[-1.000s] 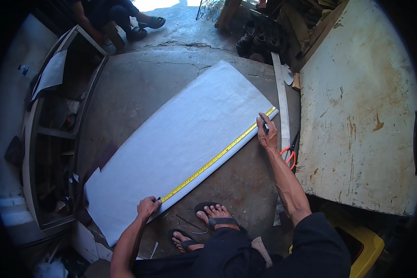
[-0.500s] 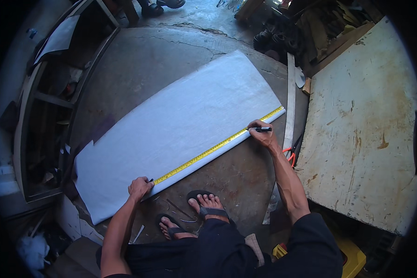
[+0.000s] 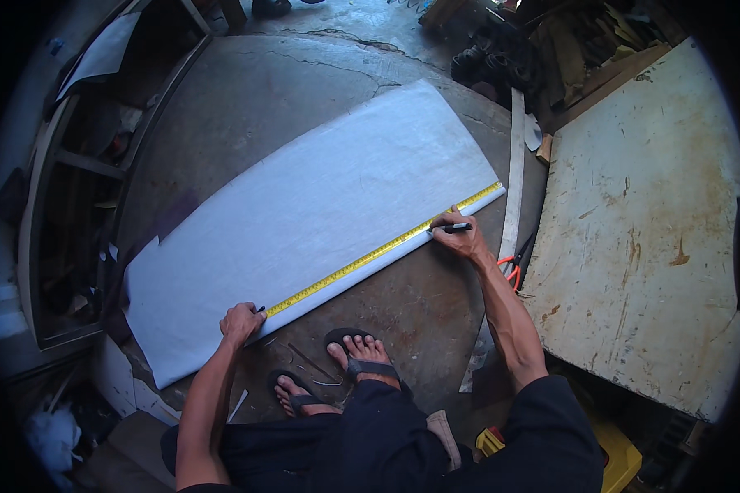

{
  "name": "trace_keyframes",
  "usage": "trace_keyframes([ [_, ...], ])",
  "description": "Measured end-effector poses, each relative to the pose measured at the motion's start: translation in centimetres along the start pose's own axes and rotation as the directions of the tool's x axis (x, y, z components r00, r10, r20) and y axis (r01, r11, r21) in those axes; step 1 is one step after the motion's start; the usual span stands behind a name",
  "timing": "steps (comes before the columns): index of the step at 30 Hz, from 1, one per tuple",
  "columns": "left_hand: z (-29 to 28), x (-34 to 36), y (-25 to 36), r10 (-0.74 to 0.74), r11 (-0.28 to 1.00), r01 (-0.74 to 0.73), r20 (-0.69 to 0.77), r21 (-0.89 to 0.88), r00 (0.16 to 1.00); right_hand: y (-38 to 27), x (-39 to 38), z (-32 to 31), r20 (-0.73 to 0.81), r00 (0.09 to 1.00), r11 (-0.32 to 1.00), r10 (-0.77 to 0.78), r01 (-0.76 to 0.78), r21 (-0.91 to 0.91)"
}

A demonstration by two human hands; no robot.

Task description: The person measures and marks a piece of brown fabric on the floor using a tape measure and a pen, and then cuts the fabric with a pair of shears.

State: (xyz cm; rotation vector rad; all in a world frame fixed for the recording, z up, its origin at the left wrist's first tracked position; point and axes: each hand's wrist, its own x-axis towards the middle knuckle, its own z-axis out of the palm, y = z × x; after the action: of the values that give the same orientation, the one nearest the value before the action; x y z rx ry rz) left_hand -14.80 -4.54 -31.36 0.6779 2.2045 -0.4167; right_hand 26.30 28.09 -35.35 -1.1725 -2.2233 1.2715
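A long white sheet (image 3: 304, 205), its near edge folded or rolled, lies slantwise on the floor before me. Along that near edge stretches a yellow measuring tape (image 3: 362, 260). My left hand (image 3: 240, 322) is closed at the tape's left end, pinching it against the sheet; a small dark tip pokes out beside the fingers, too small to name. Toward the tape's right end, my right hand (image 3: 460, 237) grips a black marker (image 3: 458, 228), its fingers resting on the tape and the sheet's edge. The marker's writing tip is mostly hidden by the fingers.
Orange-handled scissors (image 3: 511, 267) lie by a long pale strip (image 3: 514, 177) right of the sheet. A worn, stained board (image 3: 641, 238) stands at the right, a framed cabinet (image 3: 90, 168) at the left. My sandalled feet (image 3: 366, 357) are close to the sheet's near edge.
My right hand with the marker has slid slightly left along the tape. My left hand stays at the tape's left end. The whole view has shifted a little.
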Motion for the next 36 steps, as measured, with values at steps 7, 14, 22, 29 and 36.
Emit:
trace_keyframes([
  [7,0.0,-0.2,0.3,0.004,1.0,-0.004,-0.01,0.001,1.0,0.0,-0.1,-0.1,0.034,0.999,0.997,-0.01,0.012,-0.079],
  [14,0.0,-0.3,0.2,0.001,1.0,-0.001,-0.01,0.007,1.0,-1.2,0.7,0.5,-0.034,0.999,1.0,-0.016,0.016,0.006],
  [22,-0.3,-0.4,0.5,-0.006,1.0,0.006,-0.01,0.008,1.0,-0.7,0.6,1.0,-0.039,0.998,0.996,-0.041,0.037,-0.084],
  [29,0.0,-0.2,0.6,-0.005,1.0,0.005,-0.014,0.014,1.0,-0.6,0.6,0.7,-0.007,0.998,0.992,-0.057,0.056,-0.116],
  [36,0.1,-0.3,0.6,-0.017,1.0,0.018,-0.013,0.009,1.0,-0.9,0.7,0.8,-0.004,0.999,0.992,-0.054,0.053,-0.114],
])
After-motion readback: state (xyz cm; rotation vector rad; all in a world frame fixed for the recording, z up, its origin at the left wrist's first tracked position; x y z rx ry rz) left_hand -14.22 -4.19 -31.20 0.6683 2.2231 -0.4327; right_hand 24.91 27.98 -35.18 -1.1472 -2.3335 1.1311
